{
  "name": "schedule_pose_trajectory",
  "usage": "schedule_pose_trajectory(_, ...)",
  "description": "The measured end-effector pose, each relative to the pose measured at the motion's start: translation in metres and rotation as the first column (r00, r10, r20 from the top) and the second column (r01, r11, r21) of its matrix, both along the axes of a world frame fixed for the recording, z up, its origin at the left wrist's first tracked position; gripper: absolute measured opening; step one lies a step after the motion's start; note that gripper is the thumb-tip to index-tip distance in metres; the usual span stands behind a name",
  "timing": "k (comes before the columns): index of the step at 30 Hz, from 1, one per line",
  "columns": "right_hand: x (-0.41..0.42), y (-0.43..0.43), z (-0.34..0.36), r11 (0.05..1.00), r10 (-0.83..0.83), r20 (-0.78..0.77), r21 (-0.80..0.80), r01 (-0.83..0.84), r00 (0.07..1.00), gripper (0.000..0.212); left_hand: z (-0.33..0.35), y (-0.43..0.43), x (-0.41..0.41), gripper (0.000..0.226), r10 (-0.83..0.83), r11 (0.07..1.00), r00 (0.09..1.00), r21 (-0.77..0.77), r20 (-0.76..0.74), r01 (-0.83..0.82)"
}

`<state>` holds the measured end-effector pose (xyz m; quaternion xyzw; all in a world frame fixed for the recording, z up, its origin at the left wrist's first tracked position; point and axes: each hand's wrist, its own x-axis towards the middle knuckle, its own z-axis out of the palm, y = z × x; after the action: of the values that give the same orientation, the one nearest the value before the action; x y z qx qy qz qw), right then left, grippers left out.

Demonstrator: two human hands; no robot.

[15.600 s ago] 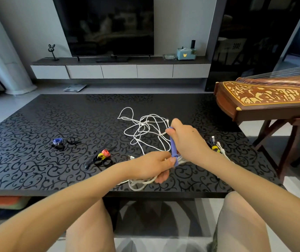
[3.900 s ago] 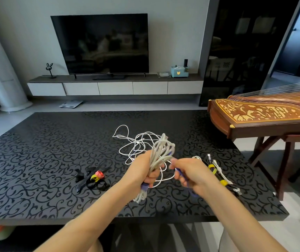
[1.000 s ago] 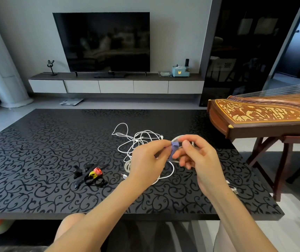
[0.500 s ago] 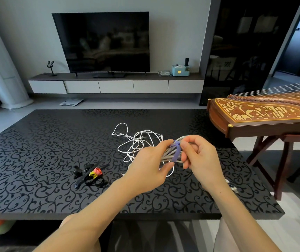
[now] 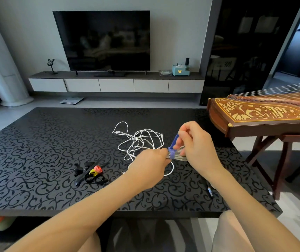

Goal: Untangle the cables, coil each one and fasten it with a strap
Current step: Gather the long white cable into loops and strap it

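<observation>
Head view: black patterned table (image 5: 36, 142), tangled white cables (image 5: 140, 140) at centre, spare straps (image 5: 93, 174) left of them, zither (image 5: 260, 113) at right, left hand (image 5: 151, 164) gripping coiled grey cable (image 5: 180, 158) above table, right hand (image 5: 196, 144) pinching purple strap (image 5: 172, 151) wrapped round it.

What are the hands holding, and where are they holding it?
The left hand grips the coiled cable beside the blue strap wrapped round it. The right hand pinches the strap's loose end with its fingers.

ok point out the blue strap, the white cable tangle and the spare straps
blue strap (image 5: 171, 154), head view, band round the coil (image 5: 179, 157)
white cable tangle (image 5: 137, 140), head view, crossing strands
spare straps (image 5: 93, 172), head view, yellow ring
</observation>
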<state>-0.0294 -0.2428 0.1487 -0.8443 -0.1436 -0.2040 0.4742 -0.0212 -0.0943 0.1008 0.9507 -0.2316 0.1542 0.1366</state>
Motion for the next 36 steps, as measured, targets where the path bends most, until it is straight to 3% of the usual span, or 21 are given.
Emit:
schedule_pose_trajectory(3, -0.006, 0.001, 0.009, 0.967, 0.118, -0.258, 0.249, -0.052, 0.959, 0.015, -0.007, 0.007, 0.002, 0.026, -0.01, 1.0, 0.998, -0.023, 0.062, 0.011)
schedule_pose_trajectory(6, -0.006, 0.004, 0.018, 0.911, 0.199, -0.404, 0.412, -0.017, 0.893, 0.018, -0.009, 0.006, 0.003, 0.03, -0.047, 0.997, 0.985, -0.046, 0.165, 0.055)
schedule_pose_trajectory(9, -0.001, 0.008, 0.023, 0.895, 0.173, -0.518, 0.438, 0.086, 0.838, 0.033, -0.004, 0.001, 0.003, 0.033, -0.029, 0.999, 0.966, -0.032, 0.256, 0.039)
schedule_pose_trajectory(12, 0.005, 0.009, 0.026, 0.875, 0.181, -0.635, 0.453, 0.173, 0.751, 0.026, -0.001, -0.001, 0.005, 0.043, 0.058, 0.998, 0.956, -0.002, 0.287, -0.06)
schedule_pose_trajectory(15, 0.004, 0.006, 0.029, 0.913, 0.19, -0.711, 0.382, 0.146, 0.677, 0.017, 0.001, 0.0, 0.008, 0.047, 0.133, 0.988, 0.942, 0.036, 0.309, -0.151)
schedule_pose_trajectory(20, -0.005, 0.003, 0.033, 0.973, 0.101, -0.708, 0.217, 0.08, 0.699, 0.012, 0.01, -0.01, 0.009, 0.049, 0.263, 0.951, 0.941, 0.11, 0.211, -0.29)
schedule_pose_trajectory(22, -0.01, 0.002, 0.035, 0.977, 0.113, -0.7, 0.206, 0.048, 0.706, 0.009, 0.013, -0.01, 0.009, 0.029, 0.274, 0.962, 0.962, -0.008, -0.012, -0.274)
schedule_pose_trajectory(23, -0.013, 0.002, 0.036, 0.978, 0.13, -0.693, 0.208, 0.025, 0.709, 0.01, 0.015, -0.008, 0.01, 0.027, 0.193, 0.954, 0.942, -0.171, -0.275, -0.245)
schedule_pose_trajectory(25, -0.017, -0.001, 0.037, 0.978, 0.163, -0.672, 0.205, -0.03, 0.723, 0.015, 0.015, 0.0, 0.008, 0.03, -0.141, 0.831, 0.746, -0.488, -0.651, -0.269)
schedule_pose_trajectory(26, -0.018, -0.002, 0.038, 0.977, 0.176, -0.658, 0.208, -0.048, 0.732, 0.014, 0.017, 0.004, 0.005, 0.03, -0.295, 0.749, 0.643, -0.589, -0.707, -0.303)
schedule_pose_trajectory(30, -0.018, -0.004, 0.038, 0.959, 0.231, -0.601, 0.272, -0.076, 0.765, 0.022, 0.019, 0.021, 0.001, 0.013, -0.724, 0.413, 0.369, -0.794, -0.584, -0.447)
schedule_pose_trajectory(33, -0.02, -0.001, 0.038, 0.956, 0.275, -0.548, 0.246, -0.163, 0.79, 0.025, 0.017, 0.027, 0.0, 0.017, -0.829, 0.285, 0.304, -0.823, -0.469, -0.492)
schedule_pose_trajectory(36, -0.023, 0.001, 0.039, 0.977, 0.213, -0.474, 0.127, -0.173, 0.854, 0.021, 0.017, 0.025, -0.001, 0.018, -0.837, 0.232, 0.332, -0.83, -0.436, -0.507)
